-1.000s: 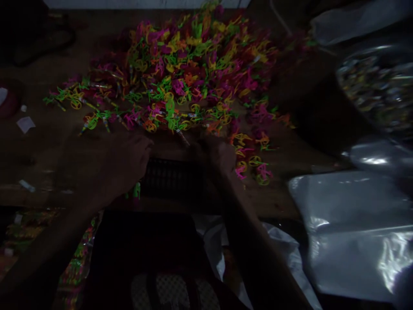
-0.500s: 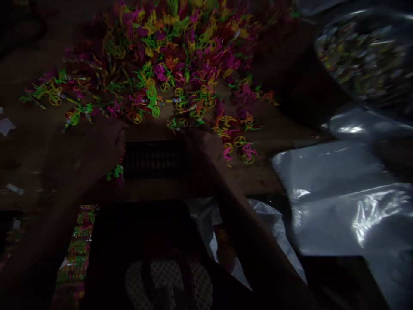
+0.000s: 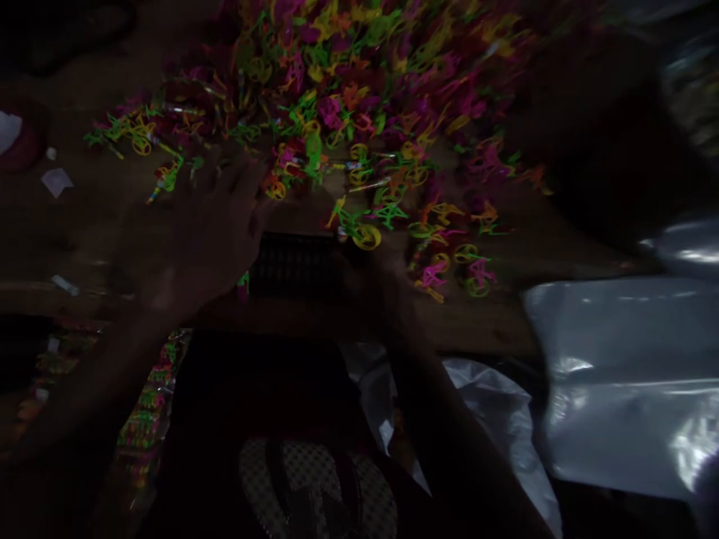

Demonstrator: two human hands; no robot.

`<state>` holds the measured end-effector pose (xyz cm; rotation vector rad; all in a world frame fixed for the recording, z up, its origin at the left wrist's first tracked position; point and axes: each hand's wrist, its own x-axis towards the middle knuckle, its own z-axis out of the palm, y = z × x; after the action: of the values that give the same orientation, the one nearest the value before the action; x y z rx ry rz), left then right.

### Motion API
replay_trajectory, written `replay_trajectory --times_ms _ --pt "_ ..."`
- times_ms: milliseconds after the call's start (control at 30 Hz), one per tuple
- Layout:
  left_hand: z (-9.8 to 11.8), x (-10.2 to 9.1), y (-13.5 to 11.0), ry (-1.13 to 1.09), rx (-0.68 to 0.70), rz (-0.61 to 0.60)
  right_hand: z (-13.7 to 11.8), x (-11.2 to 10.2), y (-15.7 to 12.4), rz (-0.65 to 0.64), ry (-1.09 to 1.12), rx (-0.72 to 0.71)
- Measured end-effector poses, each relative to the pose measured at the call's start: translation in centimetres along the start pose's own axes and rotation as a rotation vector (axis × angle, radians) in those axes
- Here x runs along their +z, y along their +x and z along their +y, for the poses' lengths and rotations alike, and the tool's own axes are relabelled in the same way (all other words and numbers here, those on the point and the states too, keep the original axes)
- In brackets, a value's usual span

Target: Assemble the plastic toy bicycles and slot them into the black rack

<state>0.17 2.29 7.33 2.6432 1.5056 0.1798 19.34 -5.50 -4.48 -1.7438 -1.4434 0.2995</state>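
A big heap of small plastic toy bicycles (image 3: 365,82) in pink, green, yellow and orange covers the far half of a dark wooden table (image 3: 494,329). My left hand (image 3: 196,232) reaches to the heap's near left edge with its fingers stretched out and blurred, and nothing shows in them. My right hand (image 3: 382,277) is very dark. At its fingertips it has a green toy bicycle with a yellow wheel (image 3: 359,228), raised off the heap's near edge. A black gridded tray (image 3: 297,266) lies between the hands, with a green and pink piece (image 3: 243,283) at its left end.
Shiny plastic bags (image 3: 623,374) lie at the right, and a bag filled with small pieces (image 3: 696,105) is at the top right. White plastic (image 3: 499,427) hangs below the table edge. Strips of packed toys (image 3: 146,404) are at the lower left. Paper scraps (image 3: 56,180) lie at the left.
My left hand has moved forward onto the heap's edge and its fingers have spread. A green bicycle with a yellow wheel has come out of the heap at my right hand. The camera shifted.
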Motion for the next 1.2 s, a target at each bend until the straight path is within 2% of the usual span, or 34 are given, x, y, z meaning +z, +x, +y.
replay_trajectory --times_ms 133,267,367,500,667,900,1000,1100,1200 --pt "-1.1 1.5 -1.6 -0.098 -0.013 0.013 -3.0 1.4 -1.4 -0.073 0.164 -0.164" --pt "-2.8 3.4 -2.4 -0.276 0.023 0.026 -4.1 2.3 -2.6 -0.120 0.307 -0.101" --pt "-3.0 3.7 -2.3 -0.309 0.037 0.033 -4.1 3.3 -3.3 -0.103 0.335 -0.076" --pt "-2.6 3.6 -2.2 -0.344 0.012 0.038 -4.1 4.3 -3.4 -0.082 0.290 -0.095" --pt "-2.5 3.6 -2.3 -0.333 0.029 0.029 -4.5 4.6 -3.2 -0.054 0.250 -0.052" --pt "-2.9 4.0 -2.2 -0.320 0.055 0.058 -5.4 5.0 -3.4 -0.227 0.092 -0.099" --pt "-3.1 4.2 -2.3 -0.289 0.072 0.077 -5.5 5.1 -3.3 -0.257 0.054 -0.136" --pt "-3.1 4.2 -2.4 -0.261 0.098 0.095 -5.5 5.3 -3.4 -0.227 0.039 -0.178" --pt "-3.1 4.1 -2.5 -0.265 0.110 0.107 -5.6 5.7 -3.4 -0.133 0.039 -0.237"
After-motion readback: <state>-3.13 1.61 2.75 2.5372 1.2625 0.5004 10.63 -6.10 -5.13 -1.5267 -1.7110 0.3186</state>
